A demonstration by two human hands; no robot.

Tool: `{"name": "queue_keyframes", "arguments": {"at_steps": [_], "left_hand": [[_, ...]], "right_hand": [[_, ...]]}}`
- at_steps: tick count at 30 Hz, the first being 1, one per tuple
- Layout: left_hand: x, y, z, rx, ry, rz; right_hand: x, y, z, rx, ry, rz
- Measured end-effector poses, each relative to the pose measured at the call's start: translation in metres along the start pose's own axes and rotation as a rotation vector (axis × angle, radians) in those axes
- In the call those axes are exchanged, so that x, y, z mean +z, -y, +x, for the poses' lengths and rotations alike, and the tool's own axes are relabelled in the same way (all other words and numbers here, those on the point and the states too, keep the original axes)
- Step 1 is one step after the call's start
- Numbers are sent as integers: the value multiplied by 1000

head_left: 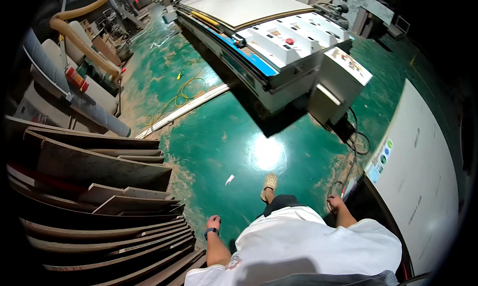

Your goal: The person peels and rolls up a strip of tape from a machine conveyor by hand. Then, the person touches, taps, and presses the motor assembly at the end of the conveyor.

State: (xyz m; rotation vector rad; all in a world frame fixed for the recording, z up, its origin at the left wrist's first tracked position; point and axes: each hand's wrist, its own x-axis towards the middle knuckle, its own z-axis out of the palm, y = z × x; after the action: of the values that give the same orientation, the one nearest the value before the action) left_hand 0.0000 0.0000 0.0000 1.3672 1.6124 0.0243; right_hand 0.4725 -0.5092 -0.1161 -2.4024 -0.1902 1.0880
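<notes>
My left hand hangs beside my body with its fingers curled in and nothing visible in it. A dark watch is on that wrist. Nearest to it are stacked boards on the left, apart from the hand. My right hand hangs on the other side, its fingers loosely bent and a little apart, with no held thing showing. Beyond its fingers a dark cable runs over the floor. One foot in a beige clog is forward on the green floor.
A large flat-bed machine with a white board on top stands ahead, a metal cabinet at its corner. Long white strips and a yellow cord cross the floor. A big white panel leans at right; sawdust lies about.
</notes>
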Motion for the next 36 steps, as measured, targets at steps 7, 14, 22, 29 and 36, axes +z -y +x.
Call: {"name": "queue_keyframes", "arguments": {"at_steps": [7, 14, 22, 29, 36], "left_hand": [[-34, -54, 108, -24, -71, -71], [-42, -64, 132, -217, -193, -426], [-79, -67, 266, -90, 278, 602], [-214, -200, 496, 252, 258, 846], [-305, -454, 641, 75, -256, -79]], "right_hand": [[11, 287, 186, -181, 108, -415], [-5, 594, 244, -413, 111, -312], [41, 794, 296, -491, 102, -368], [73, 849, 324, -278, 83, -339], [85, 879, 399, -89, 19, -262]]}}
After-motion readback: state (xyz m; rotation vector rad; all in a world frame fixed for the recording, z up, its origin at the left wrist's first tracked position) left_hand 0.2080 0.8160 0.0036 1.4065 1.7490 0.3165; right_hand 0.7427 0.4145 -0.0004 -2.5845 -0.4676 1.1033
